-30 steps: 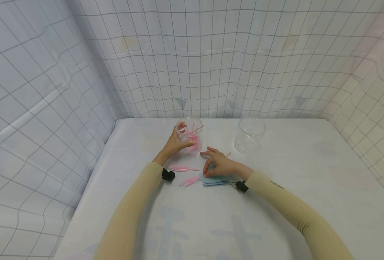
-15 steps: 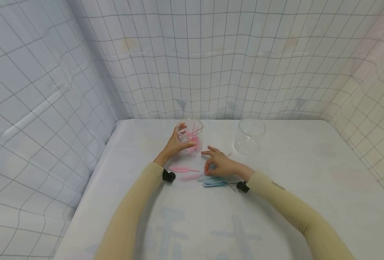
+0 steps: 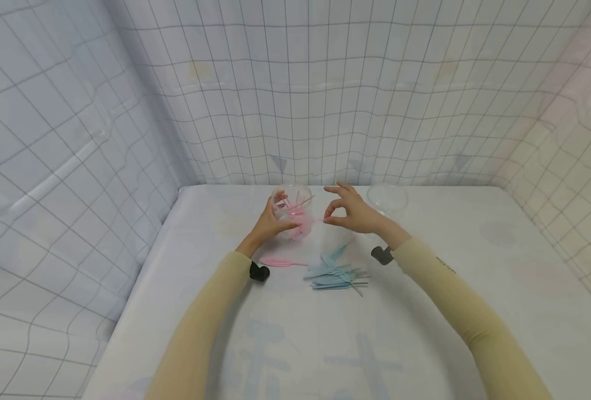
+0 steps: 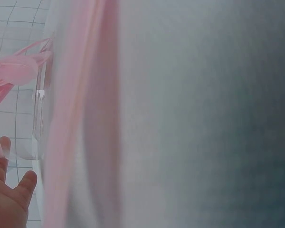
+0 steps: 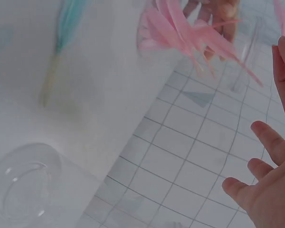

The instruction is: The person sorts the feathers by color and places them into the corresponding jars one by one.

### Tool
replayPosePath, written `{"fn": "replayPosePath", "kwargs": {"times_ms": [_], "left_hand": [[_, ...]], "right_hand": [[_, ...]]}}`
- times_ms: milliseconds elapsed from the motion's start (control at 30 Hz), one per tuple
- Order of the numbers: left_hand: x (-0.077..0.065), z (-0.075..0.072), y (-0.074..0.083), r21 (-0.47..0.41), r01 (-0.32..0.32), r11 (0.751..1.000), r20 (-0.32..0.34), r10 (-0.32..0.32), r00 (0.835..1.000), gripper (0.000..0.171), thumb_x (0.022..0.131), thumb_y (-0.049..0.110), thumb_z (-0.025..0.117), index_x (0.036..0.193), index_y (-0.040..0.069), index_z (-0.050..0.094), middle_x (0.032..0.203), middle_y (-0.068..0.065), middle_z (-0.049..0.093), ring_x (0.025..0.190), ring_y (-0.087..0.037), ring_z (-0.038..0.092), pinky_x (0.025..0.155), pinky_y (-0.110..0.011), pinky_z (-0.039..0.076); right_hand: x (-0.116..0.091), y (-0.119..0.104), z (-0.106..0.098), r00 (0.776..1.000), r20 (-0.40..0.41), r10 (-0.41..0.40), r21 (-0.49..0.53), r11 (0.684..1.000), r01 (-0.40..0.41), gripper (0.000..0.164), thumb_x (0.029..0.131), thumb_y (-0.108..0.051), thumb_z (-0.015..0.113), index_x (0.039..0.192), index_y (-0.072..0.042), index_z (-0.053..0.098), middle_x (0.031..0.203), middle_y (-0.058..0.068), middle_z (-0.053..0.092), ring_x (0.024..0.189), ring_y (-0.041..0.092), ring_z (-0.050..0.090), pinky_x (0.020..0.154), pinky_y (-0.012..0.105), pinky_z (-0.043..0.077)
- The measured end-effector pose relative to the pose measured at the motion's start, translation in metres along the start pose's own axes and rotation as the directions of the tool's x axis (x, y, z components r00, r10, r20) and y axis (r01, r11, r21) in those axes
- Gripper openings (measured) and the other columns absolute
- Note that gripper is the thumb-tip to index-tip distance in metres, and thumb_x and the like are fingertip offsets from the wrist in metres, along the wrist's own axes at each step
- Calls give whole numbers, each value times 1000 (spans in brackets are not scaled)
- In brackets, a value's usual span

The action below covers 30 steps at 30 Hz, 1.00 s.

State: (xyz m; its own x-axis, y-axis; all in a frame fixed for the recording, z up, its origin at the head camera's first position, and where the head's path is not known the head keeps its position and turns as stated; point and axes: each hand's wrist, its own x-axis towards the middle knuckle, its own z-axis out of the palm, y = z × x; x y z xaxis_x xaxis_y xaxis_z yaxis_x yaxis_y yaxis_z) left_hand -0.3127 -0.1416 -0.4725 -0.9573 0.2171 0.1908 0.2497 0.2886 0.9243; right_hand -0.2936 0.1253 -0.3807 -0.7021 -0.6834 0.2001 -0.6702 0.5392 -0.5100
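With our left hand (image 3: 267,225) we are gripping a clear jar (image 3: 307,210) holding pink feathers (image 3: 297,218). Just beside it, our right hand (image 3: 355,214) is pinching another pink feather (image 3: 318,220) between thumb and forefinger. On the white table (image 3: 425,316), one more pink feather (image 3: 279,262) is lying nearer to us than the jar, loose blue feathers (image 3: 331,275) are lying just right of it, and a second jar (image 3: 388,200) is standing partly hidden by our right hand.
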Motion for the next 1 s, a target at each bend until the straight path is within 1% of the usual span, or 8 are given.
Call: {"fn": "replayPosePath", "kwargs": {"times_ms": [200,333,433,500,633,800,900,1000], "left_hand": [[-2,1,-1,4,31,999,4,-31,999,97,70,36,81,142,26,18,145,-1,28,133,-23,27,107,-52,22],[-10,1,14,-19,58,998,34,-57,998,96,72,30,79,144,22,16,147,-6,27,134,-27,25,107,-54,21],[-15,1,26,-34,71,997,51,-70,996,93,75,23,78,144,16,15,147,-9,26,135,-28,24,108,-53,19],[-15,2,25,-44,74,996,52,-72,996,93,75,21,78,144,16,15,147,-9,26,135,-30,23,108,-54,19],[-10,3,11,-34,65,997,34,-64,997,96,72,28,80,143,17,17,146,-5,27,135,-28,25,107,-54,20],[-4,4,-3,15,24,1000,8,-24,1000,98,69,39,80,143,21,17,145,0,29,133,-23,28,106,-53,23],[-2,2,-3,25,12,1000,2,-12,1000,96,69,39,80,142,25,18,144,0,29,132,-22,29,106,-52,23],[-2,-1,4,29,16,999,10,-16,1000,95,71,35,80,142,24,18,145,-1,29,133,-23,27,107,-52,22]], "right_hand": [[22,-7,-24,998,-52,38,-128,991,-45,14,84,-28,68,82,-14,69,145,15,35,141,34,3,110,55,8],[37,-18,-33,996,-53,73,-248,965,-84,14,83,-29,69,79,-16,69,144,15,37,141,34,5,112,50,7],[46,-23,-34,993,-44,105,-302,947,-114,13,82,-31,70,78,-18,70,144,13,37,142,32,4,112,49,6],[52,-25,-32,991,-37,126,-311,941,-131,13,81,-33,70,80,-20,70,145,11,36,142,31,3,112,49,6],[57,-22,-24,989,-48,143,-254,956,-150,17,81,-36,70,85,-19,71,146,11,35,142,32,4,111,53,8],[52,-11,-9,985,-74,155,-41,987,-158,19,81,-35,70,86,-16,69,146,13,35,141,36,6,108,59,11],[45,-7,1,980,-74,185,99,979,-178,21,81,-35,71,84,-15,67,145,11,36,141,34,7,108,58,11],[37,-4,13,970,-68,233,180,959,-218,23,80,-38,71,82,-15,67,144,9,37,140,31,12,108,57,12]]}}
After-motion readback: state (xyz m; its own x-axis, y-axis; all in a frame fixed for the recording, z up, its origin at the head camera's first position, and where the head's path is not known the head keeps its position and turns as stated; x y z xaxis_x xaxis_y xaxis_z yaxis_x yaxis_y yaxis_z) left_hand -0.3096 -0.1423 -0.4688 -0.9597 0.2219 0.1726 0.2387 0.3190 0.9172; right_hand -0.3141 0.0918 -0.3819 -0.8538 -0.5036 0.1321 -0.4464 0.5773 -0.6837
